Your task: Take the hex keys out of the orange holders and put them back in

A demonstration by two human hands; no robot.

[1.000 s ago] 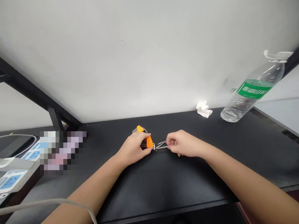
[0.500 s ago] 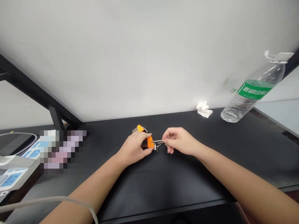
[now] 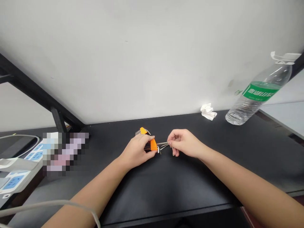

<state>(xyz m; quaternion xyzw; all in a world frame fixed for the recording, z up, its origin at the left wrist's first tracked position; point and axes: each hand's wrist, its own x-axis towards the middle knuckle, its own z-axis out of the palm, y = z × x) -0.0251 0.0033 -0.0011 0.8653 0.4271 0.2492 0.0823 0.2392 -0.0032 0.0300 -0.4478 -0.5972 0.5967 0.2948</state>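
Note:
My left hand (image 3: 137, 150) grips an orange hex key holder (image 3: 154, 145) between thumb and fingers, low over the black tabletop. Just beyond that hand lies another orange holder piece (image 3: 143, 130) with several hex keys in it. To the right, my right hand (image 3: 181, 143) pinches the end of a thin metal hex key (image 3: 162, 143). The key's other end meets the right side of the holder; whether it sits in a slot is too small to tell. More hex keys (image 3: 161, 148) stick out beneath it, between the two hands.
A large water bottle (image 3: 257, 91) with a green label stands at the back right, near a crumpled tissue (image 3: 208, 111). At left are a white power strip (image 3: 14, 182) and a blurred-out item (image 3: 67, 155). A pale cable (image 3: 54, 202) crosses over my left forearm.
My right hand has shifted slightly right, away from the holder, still pinching the hex key. The left hand keeps its hold. The whole view has drifted a little.

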